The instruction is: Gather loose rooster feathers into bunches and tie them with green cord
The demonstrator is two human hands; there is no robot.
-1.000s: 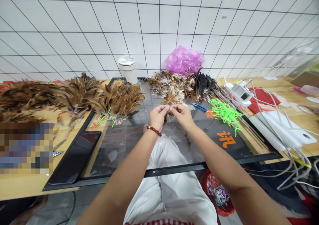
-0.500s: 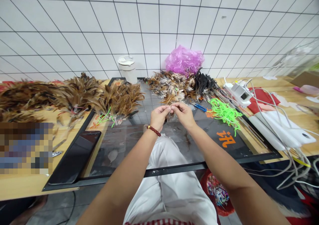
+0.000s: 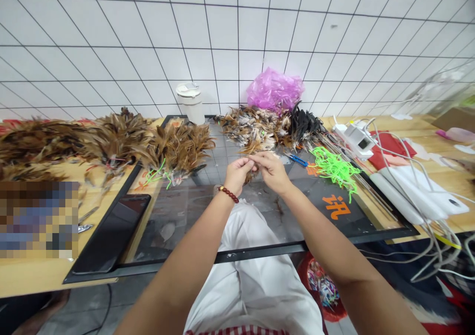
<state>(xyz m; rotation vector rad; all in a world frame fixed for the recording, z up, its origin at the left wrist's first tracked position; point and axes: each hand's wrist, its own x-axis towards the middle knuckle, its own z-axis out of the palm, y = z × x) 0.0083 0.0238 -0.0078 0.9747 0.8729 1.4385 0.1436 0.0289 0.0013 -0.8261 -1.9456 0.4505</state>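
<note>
My left hand (image 3: 238,174), with a dark red bead bracelet at its wrist, pinches over the dark glass panel (image 3: 208,216). Under its fingertips show the tips of some small brown feathers (image 3: 251,177), mostly hidden by the fingers. Close against it is my right hand (image 3: 273,172), its thumb and finger pressed together at the same spot. What exactly lies in that pinch is too small to make out. Beyond the hands sits a pile of brown and white feathers (image 3: 252,129), with black feathers (image 3: 305,127) beside it. Blue thread snips (image 3: 298,160) lie to the right.
Brown feather bundles (image 3: 181,147) lie left, near a black phone (image 3: 113,233). Bright green cords (image 3: 334,167) lie right, before a white power strip (image 3: 356,139) with cables. A white cup (image 3: 191,102) and a pink plastic bag (image 3: 275,90) stand by the wall.
My right hand has shifted slightly right and its fingers have straightened toward the left fingertips. The left hand stays almost in place.
</note>
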